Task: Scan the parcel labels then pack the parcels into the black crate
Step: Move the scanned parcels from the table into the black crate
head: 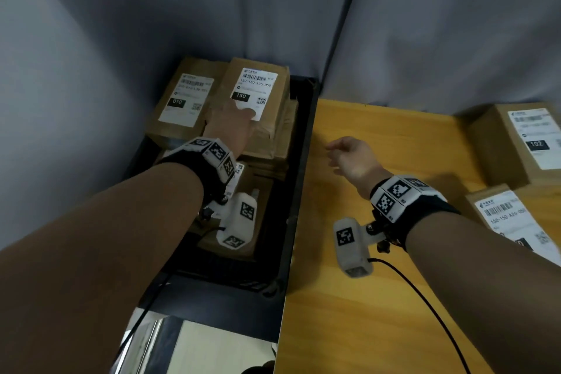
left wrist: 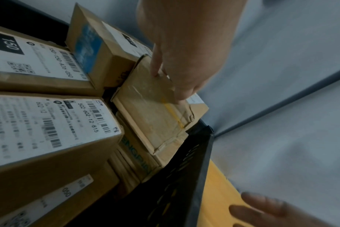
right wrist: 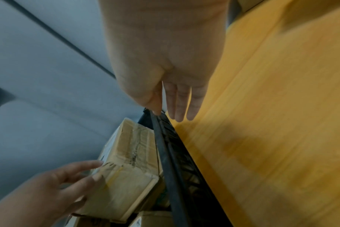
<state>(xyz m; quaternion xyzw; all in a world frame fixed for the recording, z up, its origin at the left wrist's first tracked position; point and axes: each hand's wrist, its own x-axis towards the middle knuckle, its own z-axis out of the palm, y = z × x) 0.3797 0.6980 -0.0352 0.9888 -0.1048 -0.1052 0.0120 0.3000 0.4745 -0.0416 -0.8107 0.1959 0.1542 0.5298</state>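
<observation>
The black crate [head: 303, 161] stands left of the yellow table and holds several brown cardboard parcels. My left hand [head: 239, 115] lies on the top parcel with the "150" label [head: 258, 82], at the crate's far right. In the left wrist view that left hand [left wrist: 180, 73] has its fingers nearly straight on the parcel's top and its thumb against the taped near end [left wrist: 155, 116]. My right hand [head: 337, 152] hovers over the table beside the crate's rim, fingers straight, holding nothing. The right wrist view shows the right hand [right wrist: 177, 99], the crate rim [right wrist: 165, 153] and the parcel [right wrist: 130, 161].
A parcel labelled "010" [head: 185, 100] lies beside the top one; more parcels [left wrist: 49, 122] fill the crate below. Two labelled parcels rest on the table [head: 379, 297] at the right, marked "102" [head: 522, 143] and "150-150" [head: 510, 222]. Grey walls close off the back and left.
</observation>
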